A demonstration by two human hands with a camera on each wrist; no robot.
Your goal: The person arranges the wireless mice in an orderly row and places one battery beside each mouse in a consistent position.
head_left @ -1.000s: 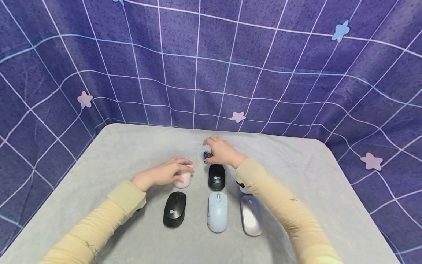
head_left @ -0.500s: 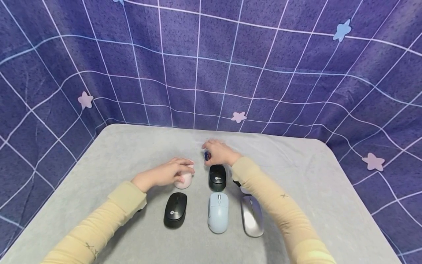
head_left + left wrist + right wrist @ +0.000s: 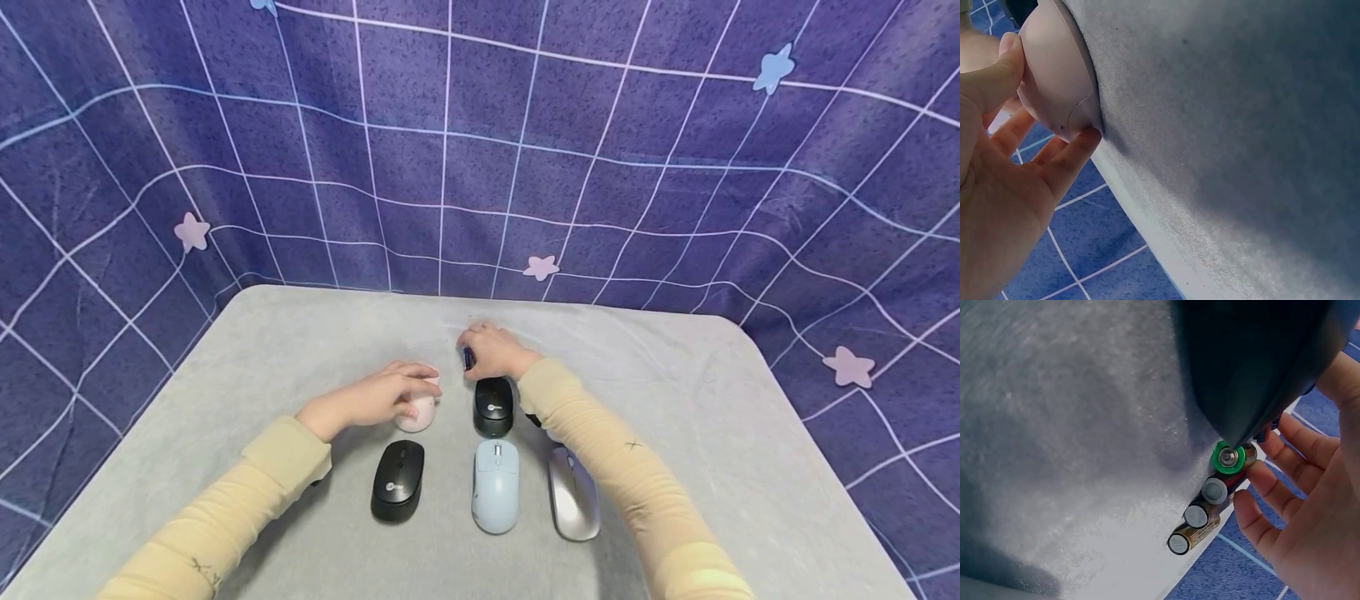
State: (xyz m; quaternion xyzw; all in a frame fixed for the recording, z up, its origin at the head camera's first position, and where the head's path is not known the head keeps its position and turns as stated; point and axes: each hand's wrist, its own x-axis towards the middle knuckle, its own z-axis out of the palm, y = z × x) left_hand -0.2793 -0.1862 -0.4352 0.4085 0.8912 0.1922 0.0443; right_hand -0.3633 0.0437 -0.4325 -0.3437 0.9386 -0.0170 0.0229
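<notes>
My left hand (image 3: 378,395) holds a pink computer mouse (image 3: 418,414) on the table, thumb on one side and fingers on the other. The same pink mouse (image 3: 1054,62) shows between thumb and fingertips in the left wrist view. Beyond a black mouse (image 3: 493,407), my right hand (image 3: 497,352) pinches a dark blue battery (image 3: 468,359) between thumb and fingers. In the right wrist view, a green-ringed battery (image 3: 1229,457) and several more batteries lie in a row beside the curled fingers (image 3: 1263,519). The dark mouse (image 3: 1260,362) hides the thumb's tip there.
Nearer the front lie another black mouse (image 3: 398,481), a light blue mouse (image 3: 496,487) and a silver mouse (image 3: 575,496). The right sleeve (image 3: 600,442) mostly covers one more item. A purple gridded curtain (image 3: 480,150) hangs behind the grey table (image 3: 315,333).
My right hand has come down and a little left over the batteries, its thumb and fingers closing on the dark blue one. The left hand stays on the pink mouse.
</notes>
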